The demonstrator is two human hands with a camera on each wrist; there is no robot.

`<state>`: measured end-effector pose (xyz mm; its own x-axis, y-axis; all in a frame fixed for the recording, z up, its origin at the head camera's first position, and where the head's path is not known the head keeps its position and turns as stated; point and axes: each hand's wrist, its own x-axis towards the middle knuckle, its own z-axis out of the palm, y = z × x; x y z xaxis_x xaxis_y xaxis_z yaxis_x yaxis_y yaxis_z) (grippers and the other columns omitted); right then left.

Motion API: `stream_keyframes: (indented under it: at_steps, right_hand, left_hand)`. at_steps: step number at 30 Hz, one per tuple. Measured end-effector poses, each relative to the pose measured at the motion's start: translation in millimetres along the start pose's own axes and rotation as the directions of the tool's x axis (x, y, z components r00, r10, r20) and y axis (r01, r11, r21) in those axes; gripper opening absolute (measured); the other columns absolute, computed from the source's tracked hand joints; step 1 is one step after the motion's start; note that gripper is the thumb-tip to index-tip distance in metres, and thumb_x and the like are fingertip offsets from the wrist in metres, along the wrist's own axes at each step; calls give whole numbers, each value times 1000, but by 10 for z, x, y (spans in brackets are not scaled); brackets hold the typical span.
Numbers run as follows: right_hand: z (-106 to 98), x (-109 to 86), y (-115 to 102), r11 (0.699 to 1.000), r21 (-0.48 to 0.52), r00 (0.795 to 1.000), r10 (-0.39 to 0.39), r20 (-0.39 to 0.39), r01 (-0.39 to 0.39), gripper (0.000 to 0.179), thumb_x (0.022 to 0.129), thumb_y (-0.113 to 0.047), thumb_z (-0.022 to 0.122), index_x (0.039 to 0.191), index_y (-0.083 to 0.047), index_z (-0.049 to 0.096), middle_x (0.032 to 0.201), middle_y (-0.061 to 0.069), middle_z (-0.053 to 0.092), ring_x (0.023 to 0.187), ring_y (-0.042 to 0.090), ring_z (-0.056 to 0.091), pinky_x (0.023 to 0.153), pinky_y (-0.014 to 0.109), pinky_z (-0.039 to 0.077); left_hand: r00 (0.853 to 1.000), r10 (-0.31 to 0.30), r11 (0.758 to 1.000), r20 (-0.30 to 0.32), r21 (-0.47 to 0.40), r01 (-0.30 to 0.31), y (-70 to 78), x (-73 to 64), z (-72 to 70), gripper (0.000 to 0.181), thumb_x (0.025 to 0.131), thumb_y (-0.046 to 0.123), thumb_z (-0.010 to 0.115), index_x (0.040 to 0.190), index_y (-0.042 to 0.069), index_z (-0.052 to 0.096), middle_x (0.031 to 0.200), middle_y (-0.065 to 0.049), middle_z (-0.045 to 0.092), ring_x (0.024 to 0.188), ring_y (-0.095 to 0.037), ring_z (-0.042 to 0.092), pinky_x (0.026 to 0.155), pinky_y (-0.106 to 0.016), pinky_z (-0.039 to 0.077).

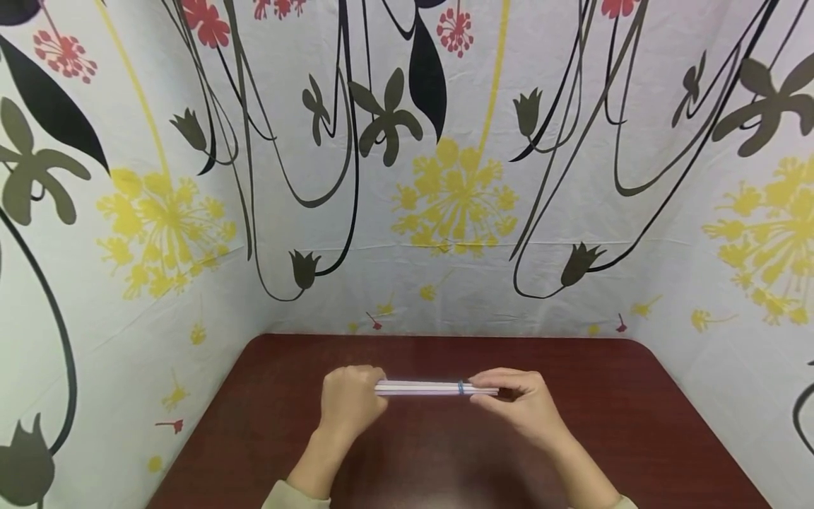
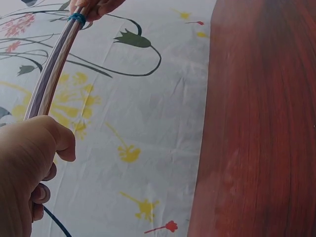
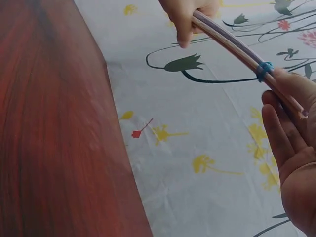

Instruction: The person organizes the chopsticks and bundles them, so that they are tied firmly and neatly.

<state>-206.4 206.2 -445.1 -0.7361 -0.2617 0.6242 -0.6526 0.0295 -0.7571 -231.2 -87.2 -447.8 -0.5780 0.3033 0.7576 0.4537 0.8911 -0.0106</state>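
Note:
A bundle of thin, straight, pale sticks (image 1: 420, 388) is held level above the table, with a blue band (image 1: 461, 387) around it near its right end. In the wrist views the sticks look purple and light brown; their exact kind cannot be told. My left hand (image 1: 352, 399) grips the left end in a fist, hiding that part. Near the band, my right hand (image 1: 524, 403) pinches the right end between thumb and fingers. From the right wrist, the blue band (image 3: 264, 71) shows just beyond the right thumb tip.
Beneath both hands lies a dark red-brown wooden table (image 1: 445, 452) with rounded far corners. White cloth (image 1: 394, 219) printed with flowers and stems hangs behind the table and along both sides.

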Motion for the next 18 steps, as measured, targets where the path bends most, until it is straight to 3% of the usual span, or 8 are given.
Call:
stream_keyframes:
  at_steps: [4,7,9,11,13,18]
  right_hand:
    - [51,57,-2,976,-136,984,-164,68,172,27,71,12,83,95,0,79,93,12,77,86,14,75,67,25,58]
    - [128,98,-14,913,-246,945,-304,120,325,29,68,7,87,95,0,79,92,14,77,85,21,76,69,24,57]
    - [166,106,-24,867,-313,922,-360,142,387,29,68,1,89,96,-1,79,92,13,77,84,23,76,71,23,57]
    - [182,101,-29,835,-367,912,-383,147,410,29,70,-6,90,97,-2,79,92,11,77,83,23,76,72,21,56]
    - [177,91,-25,825,-392,913,-382,144,407,30,71,-11,90,98,-3,79,92,9,77,82,21,76,74,21,56]
    - [116,63,-12,849,-361,923,-366,122,385,30,68,-1,90,96,-1,78,88,10,77,79,20,76,73,22,57]
  left_hand:
    - [1000,22,999,1,29,-22,55,-8,6,22,44,9,72,58,23,63,52,10,55,41,-13,47,42,-27,34]
    - [999,41,998,0,47,-41,121,-12,9,22,43,12,73,60,23,66,54,10,57,44,-14,53,45,-27,37]
    - [999,41,998,-4,44,-41,154,-12,6,24,42,11,74,62,23,68,54,10,59,45,-13,55,46,-27,38]
    - [999,36,999,-8,36,-36,170,-14,4,25,41,10,74,63,23,70,55,11,60,46,-12,55,46,-26,38]
    - [1000,30,999,-10,27,-30,167,-20,1,26,41,9,74,63,23,70,55,11,61,46,-12,55,46,-26,38]
    - [1000,9,1000,4,15,-9,122,-59,8,26,41,8,72,61,23,69,55,11,60,45,-11,53,45,-27,39]
